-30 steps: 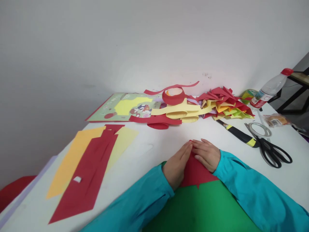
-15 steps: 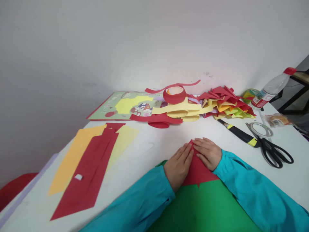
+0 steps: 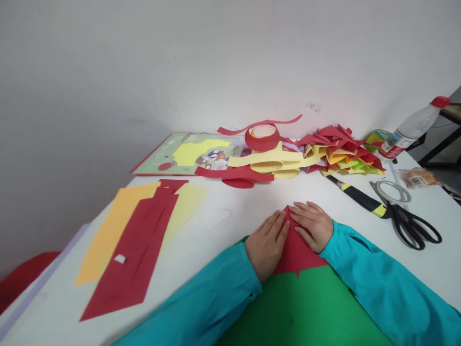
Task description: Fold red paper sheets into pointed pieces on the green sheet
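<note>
A folded piece of red paper [image 3: 298, 254] tapers to a point at its far end and lies over a green sheet [image 3: 306, 307]. My left hand [image 3: 267, 246] rests flat on the left side of the red paper, fingers stretched toward the tip. On the opposite side, my right hand [image 3: 312, 227] lies with its fingers extended over the right edge near the tip. Both hands press the paper down and neither grasps it. Part of the red paper is hidden beneath the fingers.
Red strips [image 3: 140, 250] and an orange sheet [image 3: 104, 230] lie left. At the back are a picture board [image 3: 144, 168], curled paper strips [image 3: 273, 158] and folded paper pieces [image 3: 342, 149]. Scissors [image 3: 414, 223], a utility knife [image 3: 360, 198], a tape roll [image 3: 407, 194] and a bottle [image 3: 414, 127] stand or lie right.
The view has shifted slightly. Both hands stay on the red paper in nearly the same position, and no object has visibly been moved.
</note>
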A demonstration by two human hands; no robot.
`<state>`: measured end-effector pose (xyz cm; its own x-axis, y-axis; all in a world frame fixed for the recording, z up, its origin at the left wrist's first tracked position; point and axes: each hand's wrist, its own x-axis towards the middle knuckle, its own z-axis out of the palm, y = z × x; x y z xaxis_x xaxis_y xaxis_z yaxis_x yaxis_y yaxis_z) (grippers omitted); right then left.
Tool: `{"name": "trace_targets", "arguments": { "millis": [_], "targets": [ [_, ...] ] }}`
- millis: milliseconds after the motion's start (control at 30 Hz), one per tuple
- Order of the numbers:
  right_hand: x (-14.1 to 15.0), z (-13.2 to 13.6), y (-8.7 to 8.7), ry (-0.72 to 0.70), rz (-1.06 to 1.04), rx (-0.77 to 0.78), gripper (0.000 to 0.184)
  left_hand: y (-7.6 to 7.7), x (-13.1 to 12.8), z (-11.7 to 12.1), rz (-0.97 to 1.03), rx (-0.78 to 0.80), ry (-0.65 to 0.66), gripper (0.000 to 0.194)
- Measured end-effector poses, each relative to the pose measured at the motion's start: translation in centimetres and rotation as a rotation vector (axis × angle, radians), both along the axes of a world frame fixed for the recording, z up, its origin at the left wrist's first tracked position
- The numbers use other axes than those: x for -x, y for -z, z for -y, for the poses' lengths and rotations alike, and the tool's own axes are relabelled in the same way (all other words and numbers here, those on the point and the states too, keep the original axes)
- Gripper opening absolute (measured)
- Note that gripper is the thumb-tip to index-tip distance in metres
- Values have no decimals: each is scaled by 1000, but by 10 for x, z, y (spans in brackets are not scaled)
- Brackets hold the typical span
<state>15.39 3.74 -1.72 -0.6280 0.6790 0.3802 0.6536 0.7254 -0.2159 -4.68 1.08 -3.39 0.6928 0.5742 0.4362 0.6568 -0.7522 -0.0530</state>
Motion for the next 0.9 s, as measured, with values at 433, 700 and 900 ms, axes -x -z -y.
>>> {"name": "trace_targets", "arguments": {
  "millis": [433,700,900],
  "targets": [
    [-1,-2,-1,0,47,1,37,-1,4,-3,73,68,87,41],
    [0,-3,-2,-6,43,4,38,4,5,-3,135,42,81,41],
    [0,-2,-2,7,64,-16,37,5,3,-3,169,42,74,37]
  ]
}}
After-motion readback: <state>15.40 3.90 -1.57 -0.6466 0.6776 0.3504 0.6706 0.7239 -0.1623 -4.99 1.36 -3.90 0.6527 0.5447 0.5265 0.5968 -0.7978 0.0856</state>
